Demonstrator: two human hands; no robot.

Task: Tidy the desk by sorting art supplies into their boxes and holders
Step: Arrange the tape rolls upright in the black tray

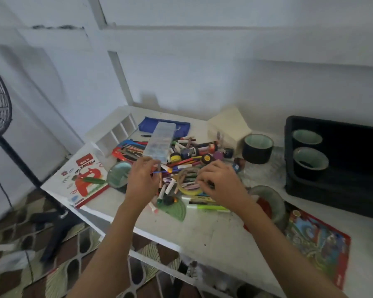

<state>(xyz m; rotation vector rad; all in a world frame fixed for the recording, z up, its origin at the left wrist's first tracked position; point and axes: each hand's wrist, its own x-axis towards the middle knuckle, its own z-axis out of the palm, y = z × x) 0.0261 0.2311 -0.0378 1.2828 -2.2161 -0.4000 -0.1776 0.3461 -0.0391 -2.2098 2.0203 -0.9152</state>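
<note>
both hands work over the heap of mixed pens, markers and crayons (181, 166) in the middle of the white table (202, 231). the left hand (143, 179) has its fingers curled round a thin brown stick (159, 176), held nearly upright just above the heap. it may hold a second thin piece too, but blur hides that. the right hand (221, 182) lies knuckles up, fingertips dug into the heap just beside the yellow ring of tape (187, 187). i cannot tell whether it grips anything.

the step in hand looks like picking out long thin things of one kind. to do it well, gather like with like in the left hand, all points one way, and let the right hand pull pieces free one at a time rather than raking. the small round paint pots (185, 153) behind could roll.

lift each piece clear of the tape ring so nothing drags with it. the clear plastic case (159, 143) rests tilted on top of the heap, so digging under it may tip it. better to set it on bare table first.

the white divided organiser (116, 134) at the far left looks like the nearest holder. the blue zip pouch (164, 123) lies behind the case. most of the sorting looks not yet done.
</note>
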